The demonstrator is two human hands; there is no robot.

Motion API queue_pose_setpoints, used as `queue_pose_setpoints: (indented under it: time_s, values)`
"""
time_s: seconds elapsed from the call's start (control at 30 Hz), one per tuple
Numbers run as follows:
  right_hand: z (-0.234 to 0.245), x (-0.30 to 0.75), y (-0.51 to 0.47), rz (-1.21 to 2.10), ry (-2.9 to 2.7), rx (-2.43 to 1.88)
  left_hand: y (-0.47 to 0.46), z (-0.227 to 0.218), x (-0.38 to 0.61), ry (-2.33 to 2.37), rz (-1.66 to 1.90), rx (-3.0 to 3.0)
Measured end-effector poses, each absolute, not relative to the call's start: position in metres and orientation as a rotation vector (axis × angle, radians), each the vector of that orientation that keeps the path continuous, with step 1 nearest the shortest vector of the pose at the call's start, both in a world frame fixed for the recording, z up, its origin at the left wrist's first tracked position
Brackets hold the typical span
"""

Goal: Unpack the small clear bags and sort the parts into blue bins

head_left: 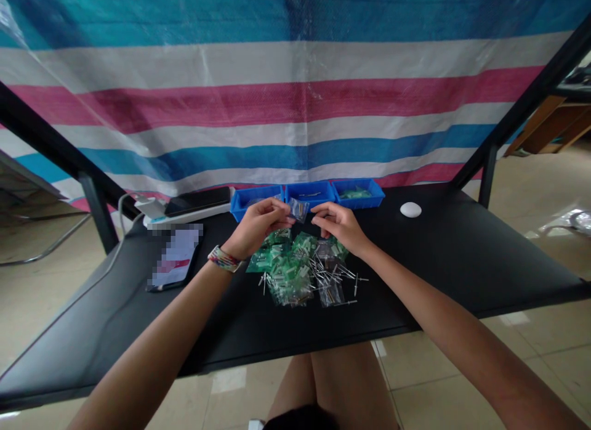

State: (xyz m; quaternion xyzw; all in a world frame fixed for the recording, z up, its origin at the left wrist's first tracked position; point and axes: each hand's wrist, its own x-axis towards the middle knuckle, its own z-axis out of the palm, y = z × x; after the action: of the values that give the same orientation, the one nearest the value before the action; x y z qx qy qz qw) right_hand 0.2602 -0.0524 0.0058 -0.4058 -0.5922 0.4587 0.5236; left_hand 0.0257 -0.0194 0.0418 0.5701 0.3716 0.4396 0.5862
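Between the thumb and fingers of my left hand is a small clear plastic bag with a few small metal parts inside, held up in front of the blue bins. My right hand is just right of the bag, fingers loosely bent and a little apart, with nothing visible in them. Below both hands lies a pile of small green bags. Loose silver pins that look like blind rivets are mixed into its right side. Another clear bag lies at the pile's front right.
Three blue bins stand in a row behind my hands: the left bin, the middle bin with some pins, and the right bin with green bags. A phone and power strip lie left; a white mouse sits right.
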Motion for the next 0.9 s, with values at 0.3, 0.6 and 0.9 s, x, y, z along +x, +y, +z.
queue_pose_setpoints:
  time_s: [0.3, 0.6, 0.9]
  values:
    - [0.008, 0.256, -0.056, 1.163, -1.347, -0.892, -0.043, 0.023, 0.044, 0.786, 1.066, 1.343]
    - [0.019, 0.263, -0.074, 1.171, -1.386, -0.916, -0.052, 0.024, 0.050, 0.789, 1.061, 1.513]
    - [0.014, 0.262, -0.082, 1.134, -1.447, -0.889, -0.052, 0.027, 0.046, 0.836, 0.992, 1.457]
